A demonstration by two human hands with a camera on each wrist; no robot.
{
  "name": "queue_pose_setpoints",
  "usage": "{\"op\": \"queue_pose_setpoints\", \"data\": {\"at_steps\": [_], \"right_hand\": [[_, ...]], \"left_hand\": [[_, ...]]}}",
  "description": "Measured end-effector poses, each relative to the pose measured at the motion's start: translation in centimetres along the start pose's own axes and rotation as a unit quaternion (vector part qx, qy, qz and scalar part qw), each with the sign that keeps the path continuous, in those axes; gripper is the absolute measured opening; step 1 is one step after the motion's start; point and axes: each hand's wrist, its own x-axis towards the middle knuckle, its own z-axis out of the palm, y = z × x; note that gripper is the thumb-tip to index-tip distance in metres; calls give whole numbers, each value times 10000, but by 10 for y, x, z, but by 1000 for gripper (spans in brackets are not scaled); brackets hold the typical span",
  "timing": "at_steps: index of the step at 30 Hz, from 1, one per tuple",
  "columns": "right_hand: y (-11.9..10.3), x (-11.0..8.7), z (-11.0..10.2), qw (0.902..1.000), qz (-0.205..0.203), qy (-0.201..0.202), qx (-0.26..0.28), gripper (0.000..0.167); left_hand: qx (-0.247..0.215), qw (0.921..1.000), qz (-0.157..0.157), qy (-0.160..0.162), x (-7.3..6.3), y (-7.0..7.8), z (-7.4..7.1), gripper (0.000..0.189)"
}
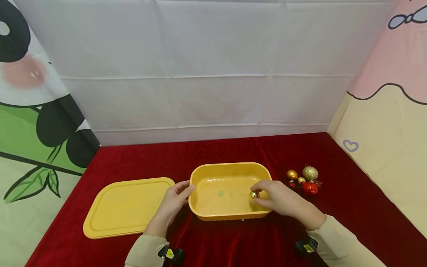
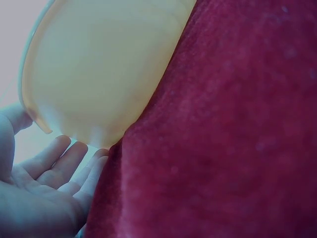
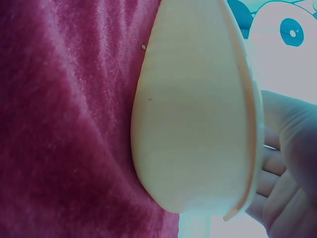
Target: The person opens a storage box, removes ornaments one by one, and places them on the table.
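Note:
A yellow plastic box (image 1: 220,216) stands upright on the red cloth, its top uncovered. At its left end my left hand (image 1: 175,200) holds the wall, the thumb at the rim and the fingertips against the outside, as the left wrist view shows. Over the right end of the box, my right hand (image 1: 278,196) pinches a small shiny gold bauble (image 1: 254,194) between thumb and fingers, inside the rim. In the right wrist view the box wall (image 3: 198,124) hides the bauble and the fingertips.
A flat yellow lid (image 1: 126,207) lies left of the box. Right of the box sits a cluster of baubles, among them a glittery gold bauble (image 1: 310,173), an orange-gold bauble (image 1: 291,175) and a red bauble (image 1: 310,188). A white cloth wall (image 1: 213,100) rises behind the table.

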Motion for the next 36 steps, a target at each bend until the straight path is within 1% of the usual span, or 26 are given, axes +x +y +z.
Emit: {"op": "queue_pose_setpoints", "data": {"at_steps": [9, 14, 21, 27, 36], "right_hand": [[2, -11, -5, 9976, 253, 647, -30, 25], [4, -18, -11, 9948, 428, 925, 51, 26], [19, -26, -13, 9885, 351, 1468, 76, 29], [29, -35, -15, 9832, 454, 1755, 196, 29], [36, -42, -20, 9764, 663, 2056, 53, 28]], "left_hand": [[58, 10000, 0, -4, -2, 1, 0, 47], [29, 10000, 18, -18, -2, 1, 0, 48], [2, 10000, 47, -14, -2, 0, 0, 49], [31, 10000, 22, -21, -3, 1, 0, 48], [18, 10000, 41, -9, -2, 0, -1, 50]]}}
